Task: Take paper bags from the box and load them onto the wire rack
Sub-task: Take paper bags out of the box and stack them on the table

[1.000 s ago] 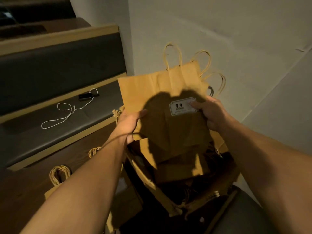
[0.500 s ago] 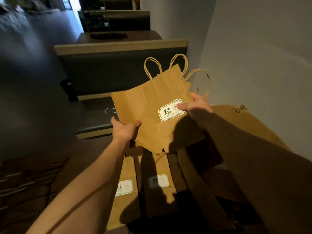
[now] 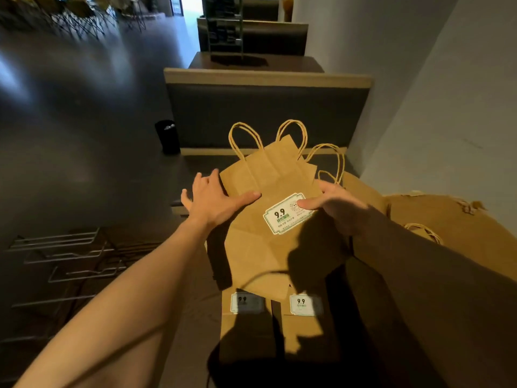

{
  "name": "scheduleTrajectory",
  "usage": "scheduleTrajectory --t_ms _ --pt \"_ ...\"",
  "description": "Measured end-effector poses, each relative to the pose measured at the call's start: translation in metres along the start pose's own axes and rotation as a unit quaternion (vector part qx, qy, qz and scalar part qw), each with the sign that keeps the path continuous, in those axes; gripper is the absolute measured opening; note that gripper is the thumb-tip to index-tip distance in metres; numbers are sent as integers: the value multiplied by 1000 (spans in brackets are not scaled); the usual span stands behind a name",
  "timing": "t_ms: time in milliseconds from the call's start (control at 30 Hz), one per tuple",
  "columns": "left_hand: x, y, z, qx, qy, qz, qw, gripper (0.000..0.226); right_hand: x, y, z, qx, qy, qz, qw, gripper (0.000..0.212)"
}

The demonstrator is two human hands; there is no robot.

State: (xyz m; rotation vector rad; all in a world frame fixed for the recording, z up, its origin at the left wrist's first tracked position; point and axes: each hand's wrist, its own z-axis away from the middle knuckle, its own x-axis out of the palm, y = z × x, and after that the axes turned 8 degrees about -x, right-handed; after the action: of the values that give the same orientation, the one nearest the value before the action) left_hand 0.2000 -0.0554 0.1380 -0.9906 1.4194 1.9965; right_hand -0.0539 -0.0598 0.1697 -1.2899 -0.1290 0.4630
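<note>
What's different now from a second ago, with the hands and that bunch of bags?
The left hand has let go: it gripped the bags at their left edge, and now its fingers are spread, with only the thumb on the paper. The view has swung from the box toward the wire rack. The right hand still grips the bags by the label.

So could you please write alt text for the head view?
Two bare hands hold a stack of flat brown paper bags with twine handles: left hand spread open on it, right hand gripping its edge. More bags lie below.
</note>
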Motion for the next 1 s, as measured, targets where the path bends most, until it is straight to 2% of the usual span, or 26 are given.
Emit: scheduleTrajectory --t_ms 67,133,267,333,467,500,567,633,700,767,833,867,1000 --pt "-5 6 -1 -4 -147 59 987 116 -5 -1 8 29 -1 29 999 49" --pt "-8 12 3 -15 -290 176 941 99 -11 1 17 46 19 47 998 35" --pt "-3 22 15 -64 -402 312 858 47 -16 2 26 43 47 63 996 29" --pt "3 24 19 -67 -393 332 855 36 -17 0 25 44 70 104 991 29" --pt "17 19 9 -81 -279 360 887 64 -14 -2 21 44 133 200 970 29" --pt "16 16 9 -88 -279 357 887 65 -12 -1 20 51 145 198 968 34" --pt "12 6 11 -92 -330 325 881 61 -4 -2 15 70 149 200 966 45" --pt "7 -4 15 -78 -380 294 874 38 6 -4 8 76 142 206 965 50" --pt "2 -15 17 -70 -377 302 873 21 18 -3 -4 59 158 223 960 48" --pt "-4 -28 19 -84 -335 309 886 25 31 -3 -16 21 232 263 936 34" --pt "-7 -46 17 -112 -272 325 899 49 44 -6 -23 3 294 301 907 23" --pt "-9 -55 16 -128 -241 332 903 52 51 -9 -25 1 294 319 901 24" --pt "-18 -77 15 -188 -125 368 902 33 80 -16 -27 -21 228 449 864 31"
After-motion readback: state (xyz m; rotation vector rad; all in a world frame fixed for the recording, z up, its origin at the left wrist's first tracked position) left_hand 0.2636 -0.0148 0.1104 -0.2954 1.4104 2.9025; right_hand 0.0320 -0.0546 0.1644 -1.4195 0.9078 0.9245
